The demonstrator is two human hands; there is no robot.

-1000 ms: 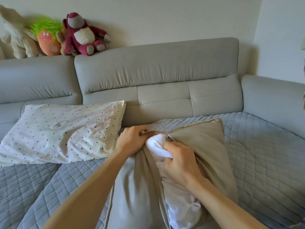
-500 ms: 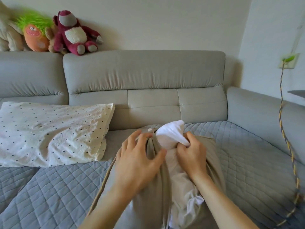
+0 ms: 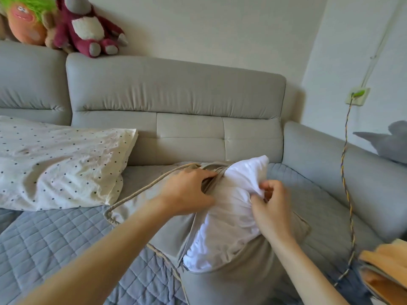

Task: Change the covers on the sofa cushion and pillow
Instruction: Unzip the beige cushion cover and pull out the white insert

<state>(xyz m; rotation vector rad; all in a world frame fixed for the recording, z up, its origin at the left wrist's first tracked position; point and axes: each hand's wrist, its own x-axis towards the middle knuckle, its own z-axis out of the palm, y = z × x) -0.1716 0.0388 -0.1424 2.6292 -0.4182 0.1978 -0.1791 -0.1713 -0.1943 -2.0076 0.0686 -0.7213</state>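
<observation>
Closest to us, on the quilted mat (image 3: pixel 55 249), the cushion (image 3: pixel 259 256) stands tilted against our body. Its beige cover (image 3: pixel 220 287) is open along one side, and the white insert (image 3: pixel 226 216) bulges out of this opening. We think it is placed so that the opening faces up and both hands can work at it.

Our left hand (image 3: pixel 189 191) grips the cover at the edge of the opening. Its fingers (image 3: pixel 204 174) are curled over the bunched beige cloth, just beside the insert. It seems to hold the cover back, so that the cover does not follow when the insert is pulled.

Our right hand (image 3: pixel 272 205) pinches a fold of the insert. Thumb and fingertips are closed on the white cloth below its upper corner, and tight wrinkles run toward the pinch. So the insert lies between the two hands. Its far corner is free of the cover, while its lower part sits inside.

By our judgement the step is taking the old cover off, and for this cushion it is about half done.

Farther left, the dotted pillow (image 3: pixel 59 164) lies on the mat against the sofa back (image 3: pixel 176 95), well apart from the hands, with its cover on. On top of the back sit plush toys (image 3: pixel 88 29).
</observation>
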